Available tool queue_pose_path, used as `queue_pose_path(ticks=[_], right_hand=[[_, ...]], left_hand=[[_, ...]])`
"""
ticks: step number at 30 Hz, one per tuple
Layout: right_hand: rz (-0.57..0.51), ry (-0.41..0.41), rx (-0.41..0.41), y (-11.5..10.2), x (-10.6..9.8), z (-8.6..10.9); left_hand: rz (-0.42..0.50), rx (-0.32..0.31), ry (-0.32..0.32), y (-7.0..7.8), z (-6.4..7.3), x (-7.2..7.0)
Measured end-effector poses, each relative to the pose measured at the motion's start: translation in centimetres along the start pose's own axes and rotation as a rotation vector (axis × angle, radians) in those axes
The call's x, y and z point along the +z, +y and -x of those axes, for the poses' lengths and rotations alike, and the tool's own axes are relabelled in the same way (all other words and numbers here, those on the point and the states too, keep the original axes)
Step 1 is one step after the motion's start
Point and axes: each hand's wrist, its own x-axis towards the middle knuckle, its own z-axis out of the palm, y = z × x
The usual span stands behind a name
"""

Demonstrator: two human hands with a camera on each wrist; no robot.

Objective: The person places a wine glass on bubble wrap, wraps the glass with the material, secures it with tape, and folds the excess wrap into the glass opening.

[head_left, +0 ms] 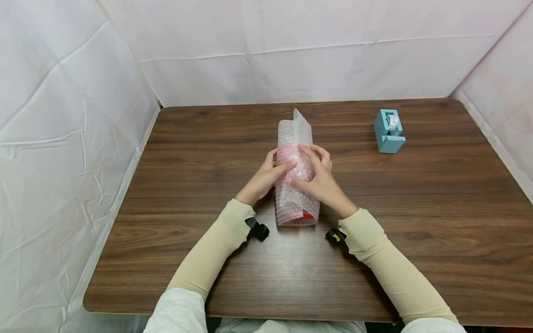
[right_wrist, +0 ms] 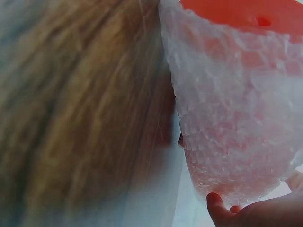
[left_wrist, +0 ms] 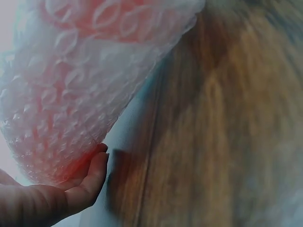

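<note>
A roll of clear bubble wrap (head_left: pixel 295 199) lies lengthwise on the table, wound around a red object (head_left: pixel 306 215) whose end shows at the near opening. In the right wrist view that red end (right_wrist: pixel 222 10) is smooth with a small hole; the rest is hidden under the wrap. My left hand (head_left: pixel 265 176) grips the roll's left side, thumb on top and fingers curled down the side. From the right, my right hand (head_left: pixel 319 179) holds it, thumb and fingers spread over the top. A loose corner of wrap (head_left: pixel 301 121) sticks up at the far end.
A light blue tape dispenser (head_left: pixel 389 132) with a roll of clear tape stands at the back right of the brown wooden table (head_left: pixel 200 152). White cloth walls (head_left: pixel 291 69) close off the back and both sides.
</note>
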Motion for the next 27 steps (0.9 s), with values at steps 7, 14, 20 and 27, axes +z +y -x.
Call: queue_pose_path(ticks=[7,14,20,27], right_hand=[[-0.029,-0.040,0.047,0.2,-0.8,0.0],[-0.219,-0.016,0.116,0.4,-1.7,-0.1],[-0.395,0.018,0.182,-0.3,-2.4,-0.2],[-0.445,0.024,0.130,-1.1,-3.4,-0.3]], left_hand=[[-0.004,0.002,0.004,0.5,0.2,0.1],[-0.036,0.068,0.018,1.5,0.5,0.3],[-0.032,0.146,0.032,2.4,0.7,0.7],[-0.089,0.281,0.006,3.2,1.2,0.6]])
